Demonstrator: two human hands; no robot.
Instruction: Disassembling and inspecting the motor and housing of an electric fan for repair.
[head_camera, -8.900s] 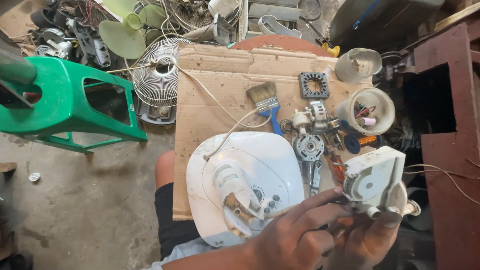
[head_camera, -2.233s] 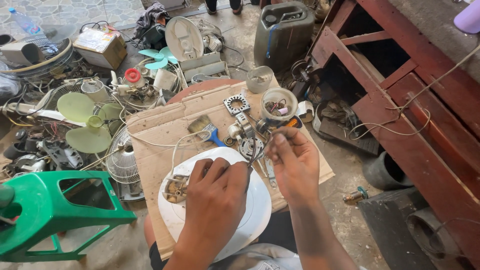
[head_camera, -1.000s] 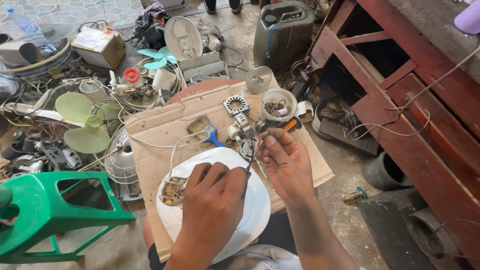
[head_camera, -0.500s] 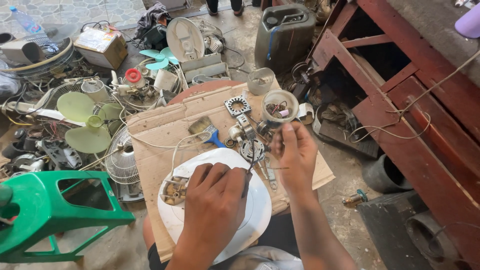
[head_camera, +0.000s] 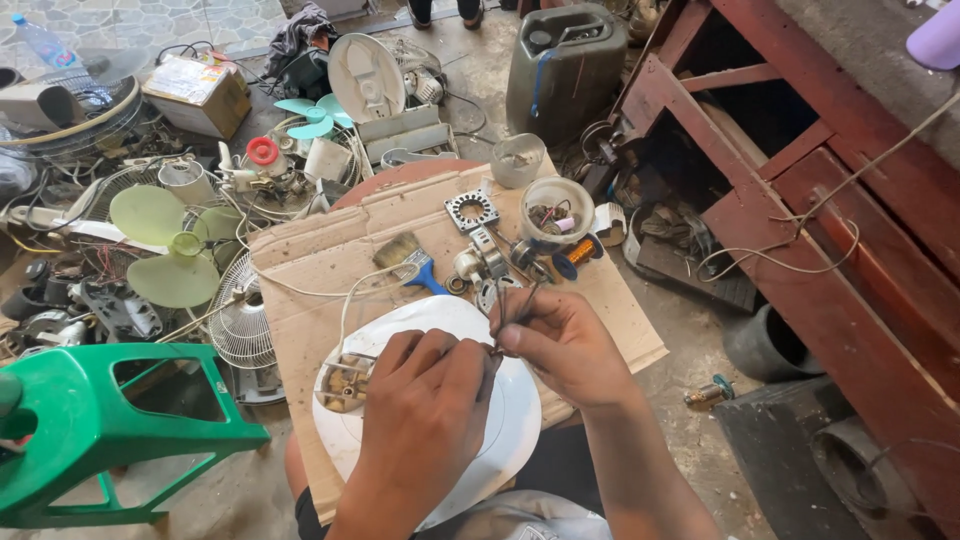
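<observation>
While both hands (head_camera: 480, 385) pinch wires, a clear tub (head_camera: 557, 212) holds small parts.

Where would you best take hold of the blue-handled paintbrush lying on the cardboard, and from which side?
Probably by the blue handle of the paintbrush, coming from above on the side near the white fan base. It lies flat on the cardboard, bristles pointing away toward the far left, and the handle end is bare, clear of the left hand and right hand.
</observation>
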